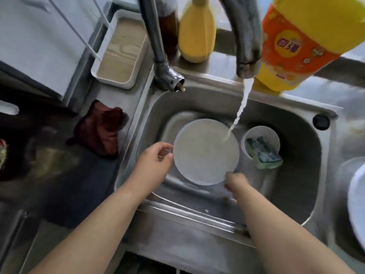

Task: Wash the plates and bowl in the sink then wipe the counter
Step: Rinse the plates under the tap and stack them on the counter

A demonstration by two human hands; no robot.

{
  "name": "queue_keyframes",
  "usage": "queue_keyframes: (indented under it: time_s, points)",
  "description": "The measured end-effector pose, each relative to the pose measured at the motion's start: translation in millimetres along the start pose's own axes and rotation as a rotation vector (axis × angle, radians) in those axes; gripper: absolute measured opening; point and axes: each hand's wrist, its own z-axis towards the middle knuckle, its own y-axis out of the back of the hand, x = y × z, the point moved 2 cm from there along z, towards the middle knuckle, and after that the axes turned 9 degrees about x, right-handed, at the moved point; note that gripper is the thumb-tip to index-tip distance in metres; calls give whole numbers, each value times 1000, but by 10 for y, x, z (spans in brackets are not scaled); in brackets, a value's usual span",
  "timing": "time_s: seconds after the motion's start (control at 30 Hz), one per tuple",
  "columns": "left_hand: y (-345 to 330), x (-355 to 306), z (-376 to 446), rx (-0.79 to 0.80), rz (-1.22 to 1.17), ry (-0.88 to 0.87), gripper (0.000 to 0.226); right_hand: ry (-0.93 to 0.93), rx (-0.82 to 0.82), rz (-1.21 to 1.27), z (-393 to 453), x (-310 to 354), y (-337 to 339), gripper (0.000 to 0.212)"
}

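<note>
Your right hand (236,182) is smeared by motion at the plate's (205,153) near rim, so its fingers and grip can't be read. The white dish (355,206) off the sink's (296,204) right edge is cut by the frame. The detergent bottle's (302,42) label is too blurred to read.

The yellow detergent bottle (302,42) bears an orange label with characters too blurred to read.
</note>
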Motion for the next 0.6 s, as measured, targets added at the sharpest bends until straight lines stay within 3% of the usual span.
queue_keyframes:
  time_s: [0.1, 0.33, 0.47, 0.6]
  points:
    - [-56, 50, 17, 0, -20, 40, 16, 26, 0, 127, -124, 120, -73, 25]
    - [-128, 11, 29, 20, -42, 70, 17, 201, -25, 145, -609, 314, 98, 23]
    - [-120, -37, -15, 27, -72, 99, 18, 284, 70, 92, -922, 400, 258, 24]
    - [-112, -19, -64, -15, -66, 134, 15, 299, 140, 316, -1187, 434, 340, 25]
